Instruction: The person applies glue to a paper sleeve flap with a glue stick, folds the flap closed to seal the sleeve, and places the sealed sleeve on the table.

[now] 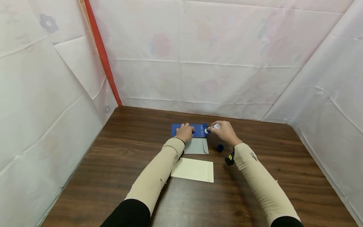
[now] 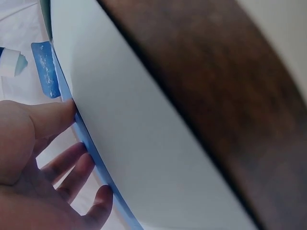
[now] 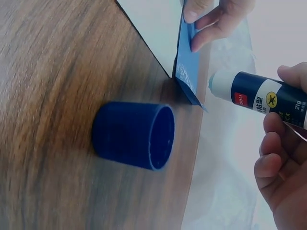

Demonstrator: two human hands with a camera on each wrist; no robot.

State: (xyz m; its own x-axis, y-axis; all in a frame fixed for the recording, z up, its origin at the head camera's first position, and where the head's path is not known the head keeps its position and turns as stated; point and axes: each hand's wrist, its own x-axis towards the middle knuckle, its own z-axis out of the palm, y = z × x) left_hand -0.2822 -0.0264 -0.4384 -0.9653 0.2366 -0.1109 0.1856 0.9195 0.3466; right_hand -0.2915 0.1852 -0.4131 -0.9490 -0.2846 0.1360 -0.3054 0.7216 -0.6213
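A blue envelope (image 1: 199, 131) lies at the far side of the table, its right-hand flap (image 3: 187, 76) smeared with whitish glue. My left hand (image 1: 185, 133) rests on this envelope, fingertips on its surface; in the left wrist view the fingers (image 2: 79, 175) are spread along its edge. Held in my right hand (image 1: 226, 131) is a dark blue and white glue stick (image 3: 254, 93), uncapped. Its pale tip points at the flap, with a gap between them in the right wrist view. The blue cap (image 3: 124, 136) lies on its side on the table, nearer than the right hand.
Just in front of the blue envelope lies a pale grey envelope (image 1: 198, 147), partly under the left hand and wrist. Closer in is a cream envelope (image 1: 193, 170). White patterned sheeting (image 1: 221, 78) stands along the back and both sides of the wooden table (image 1: 127, 157).
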